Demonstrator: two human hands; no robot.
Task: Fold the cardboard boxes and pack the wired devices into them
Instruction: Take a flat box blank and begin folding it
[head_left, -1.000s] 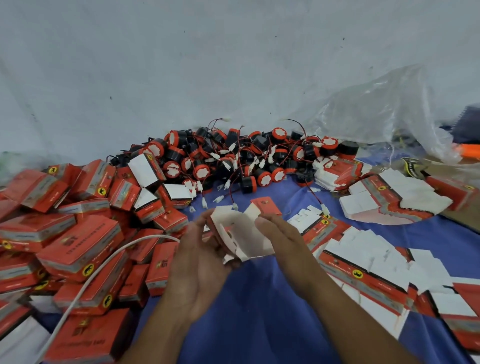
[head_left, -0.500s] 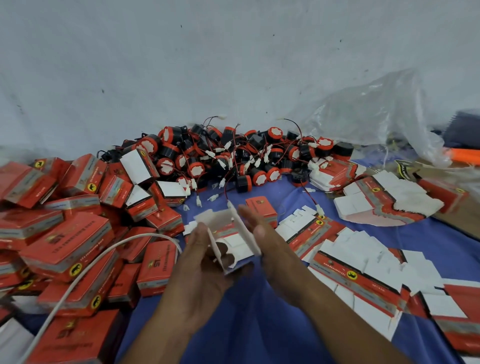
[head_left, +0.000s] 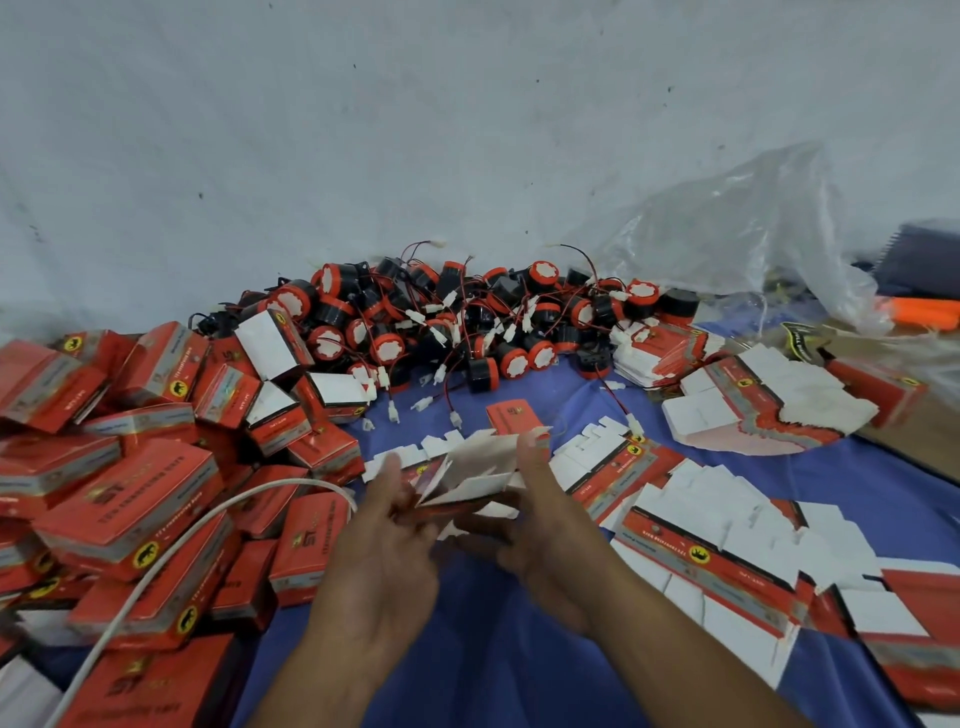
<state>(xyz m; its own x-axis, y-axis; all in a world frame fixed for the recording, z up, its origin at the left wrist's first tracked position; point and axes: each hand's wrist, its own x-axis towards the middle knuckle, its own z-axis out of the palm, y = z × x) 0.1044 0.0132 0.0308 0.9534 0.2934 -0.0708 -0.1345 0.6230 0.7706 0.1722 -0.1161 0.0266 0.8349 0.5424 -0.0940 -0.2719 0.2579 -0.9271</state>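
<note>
The half-folded cardboard box (head_left: 470, 475) is held between both hands, its long axis running 9 to 3 o'clock: the left hand (head_left: 384, 551) grips its 9 o'clock end and the right hand (head_left: 545, 535) pinches the 3 o'clock end, with the wired devices (head_left: 441, 322) heaped at 12 o'clock.

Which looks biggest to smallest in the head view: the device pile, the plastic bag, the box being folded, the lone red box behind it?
1-2. device pile and plastic bag: similar spread, too close to rank.
3. box being folded, helped by nearness.
4. lone red box.
</note>
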